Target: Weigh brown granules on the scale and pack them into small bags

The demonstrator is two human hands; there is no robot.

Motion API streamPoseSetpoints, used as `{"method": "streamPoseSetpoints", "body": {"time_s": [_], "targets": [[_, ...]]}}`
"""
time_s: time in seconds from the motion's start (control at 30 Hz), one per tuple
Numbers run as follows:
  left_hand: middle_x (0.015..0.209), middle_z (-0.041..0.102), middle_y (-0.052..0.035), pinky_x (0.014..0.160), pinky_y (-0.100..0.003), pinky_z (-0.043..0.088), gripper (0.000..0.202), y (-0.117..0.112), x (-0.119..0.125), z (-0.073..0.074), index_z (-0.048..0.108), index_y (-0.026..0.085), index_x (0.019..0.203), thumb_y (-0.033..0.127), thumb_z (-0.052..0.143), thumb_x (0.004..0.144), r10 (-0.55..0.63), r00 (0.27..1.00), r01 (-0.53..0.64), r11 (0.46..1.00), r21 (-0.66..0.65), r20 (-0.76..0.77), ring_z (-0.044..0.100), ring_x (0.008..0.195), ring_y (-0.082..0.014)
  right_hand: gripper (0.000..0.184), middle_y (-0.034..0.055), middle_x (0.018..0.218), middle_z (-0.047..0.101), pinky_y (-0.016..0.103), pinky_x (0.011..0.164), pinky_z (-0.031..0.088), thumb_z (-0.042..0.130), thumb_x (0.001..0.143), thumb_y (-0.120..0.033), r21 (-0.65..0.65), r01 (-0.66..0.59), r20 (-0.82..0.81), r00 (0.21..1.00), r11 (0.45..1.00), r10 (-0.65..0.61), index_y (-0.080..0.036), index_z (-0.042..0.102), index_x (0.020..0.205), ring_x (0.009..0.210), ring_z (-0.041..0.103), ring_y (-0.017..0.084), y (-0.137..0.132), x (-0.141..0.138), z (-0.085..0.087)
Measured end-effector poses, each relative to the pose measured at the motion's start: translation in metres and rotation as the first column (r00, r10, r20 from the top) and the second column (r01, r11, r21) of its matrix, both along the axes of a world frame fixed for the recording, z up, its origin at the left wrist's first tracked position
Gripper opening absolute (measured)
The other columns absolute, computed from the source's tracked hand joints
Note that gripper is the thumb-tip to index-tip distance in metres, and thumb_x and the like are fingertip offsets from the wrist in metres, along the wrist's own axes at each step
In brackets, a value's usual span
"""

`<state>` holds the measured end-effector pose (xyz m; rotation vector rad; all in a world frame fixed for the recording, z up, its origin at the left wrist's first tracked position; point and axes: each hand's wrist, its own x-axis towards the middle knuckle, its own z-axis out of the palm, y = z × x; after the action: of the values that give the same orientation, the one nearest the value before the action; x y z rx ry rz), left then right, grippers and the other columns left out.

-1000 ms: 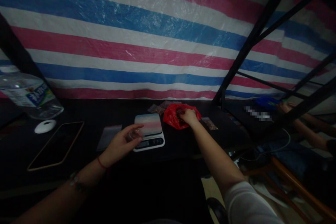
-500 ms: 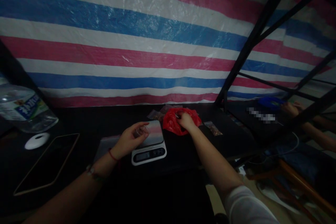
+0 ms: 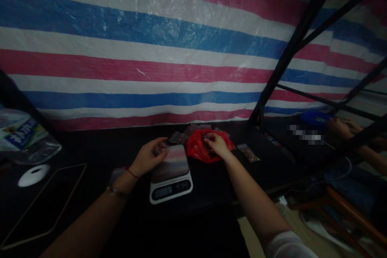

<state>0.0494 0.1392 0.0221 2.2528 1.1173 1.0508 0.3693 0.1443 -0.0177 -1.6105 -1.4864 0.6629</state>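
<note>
This is a makeshift packing workspace: a striped tarpaulin (image 3: 151, 60) serves as wall behind a metal frame (image 3: 284, 56), and the dark table (image 3: 99, 145) carries a digital scale (image 3: 171, 177), a red plastic bag (image 3: 195, 150) and small filled zip bags (image 3: 249, 153).

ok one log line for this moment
left hand: holds small clear item by scale | right hand: in red bag | nearby: phone, bottle

The left hand (image 3: 148, 156) pinched a small clear item (image 3: 160, 148) at the far left corner of the digital scale (image 3: 171, 174) on the black table (image 3: 99, 145). The right hand (image 3: 216, 144) reached into the red plastic bag (image 3: 195, 150) just beyond the scale, its grip too dim to tell. A small filled packet (image 3: 249, 153) lay right of the bag, a phone (image 3: 45, 205) and water bottle (image 3: 26, 139) well to the left
</note>
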Motion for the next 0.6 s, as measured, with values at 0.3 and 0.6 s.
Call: {"method": "streamPoseSetpoints", "body": {"time_s": [0.3, 0.6], "targets": [[0.091, 0.069, -0.0051, 0.066, -0.028, 0.051, 0.049, 0.012, 0.001, -0.002, 0.055, 0.016, 0.122, 0.036, 0.059, 0.077, 0.010, 1.000, -0.009, 0.999, -0.035, 0.024, 0.063, 0.074, -0.0162, 0.052, 0.0056, 0.103, 0.062, 0.019, 0.040, 0.042, 0.065, 0.073, -0.040, 0.081, -0.060, -0.295, 0.952, 0.995, 0.082, -0.022, 0.049, 0.119, 0.055, 0.054, 0.009, -0.029, -0.006, 0.023], [0.096, 0.066, -0.0074, 0.075, -0.031, 0.050, 0.052, 0.017, -0.001, -0.007, 0.052, 0.013, 0.125, 0.040, 0.057, 0.080, 0.148, 0.982, -0.143, 0.988, -0.052, 0.115, 0.062, 0.078, -0.0172, 0.048, 0.0043, 0.107, 0.067, 0.029, 0.076, 0.051, 0.067, 0.074, -0.023, 0.171, -0.410, 0.018, 0.910, 0.896, 0.413, -0.023, 0.052, 0.120, 0.083, 0.065, 0.016, -0.058, -0.087, 0.051]]}}
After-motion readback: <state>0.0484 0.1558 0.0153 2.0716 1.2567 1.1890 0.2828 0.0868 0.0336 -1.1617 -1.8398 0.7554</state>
